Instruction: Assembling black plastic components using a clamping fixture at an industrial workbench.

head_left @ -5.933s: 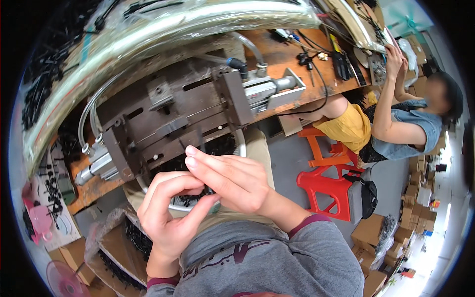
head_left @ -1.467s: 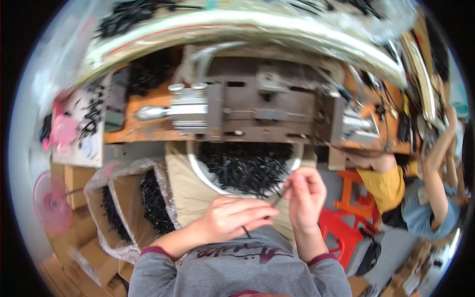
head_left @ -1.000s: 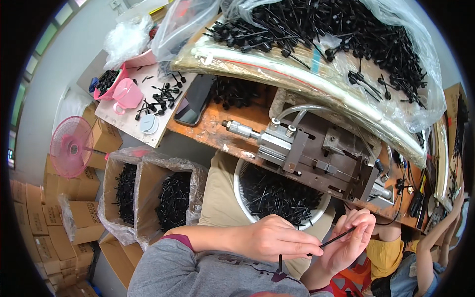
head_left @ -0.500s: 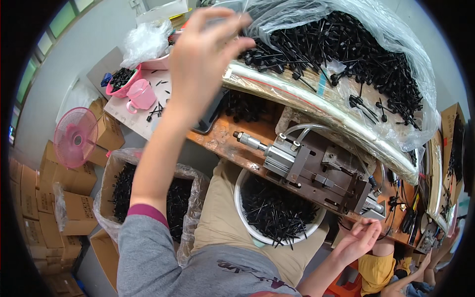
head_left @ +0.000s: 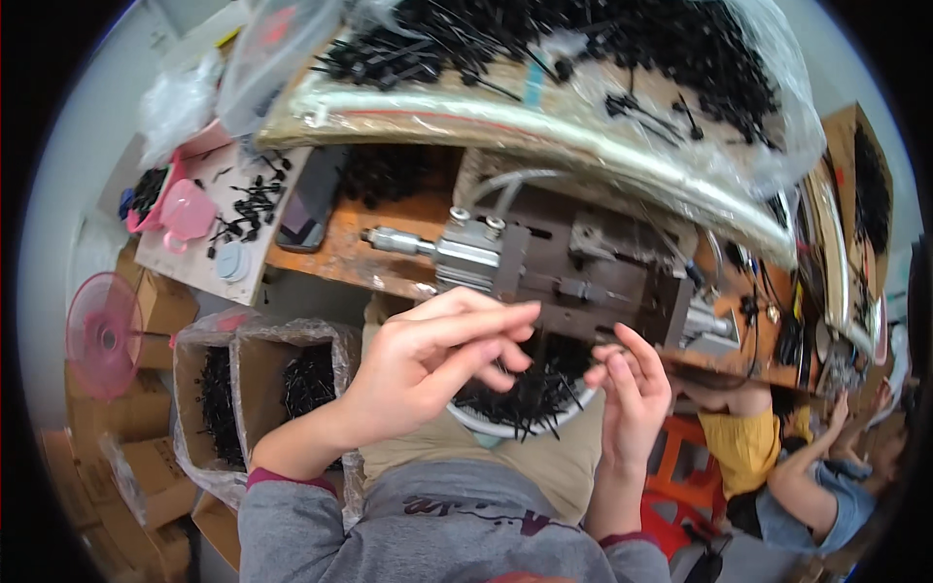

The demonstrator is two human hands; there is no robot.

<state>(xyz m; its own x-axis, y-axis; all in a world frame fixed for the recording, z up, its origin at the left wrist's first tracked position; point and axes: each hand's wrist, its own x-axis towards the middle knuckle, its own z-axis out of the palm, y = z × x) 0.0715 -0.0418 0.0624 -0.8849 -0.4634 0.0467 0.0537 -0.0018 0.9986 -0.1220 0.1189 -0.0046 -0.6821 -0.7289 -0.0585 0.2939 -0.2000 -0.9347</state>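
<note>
My left hand (head_left: 442, 352) is over my lap, in front of the bench. Its fingers are stretched toward the right, the thumb is apart from them, and I see nothing held. Facing it, my right hand (head_left: 632, 398) is raised with loosely curved fingers apart, also with nothing visible in them. Below and between the hands, a white round basket (head_left: 505, 434) full of thin black plastic parts (head_left: 530, 394) rests on my lap, partly hidden. Just beyond the hands, a metal clamping fixture with a pneumatic cylinder (head_left: 468, 260) is on the wooden bench.
A plastic-lined tray (head_left: 408, 121) heaped with black stemmed parts spans the back. At the left are a pink cup (head_left: 188, 210), a blue-white round lid (head_left: 232, 260), a pink fan (head_left: 104, 335) and lined cartons (head_left: 238, 389). A co-worker (head_left: 807, 486) sits at the right.
My left hand has come down from the tray to above my lap. My right hand has moved up and left, toward it. The view has shifted, too.
</note>
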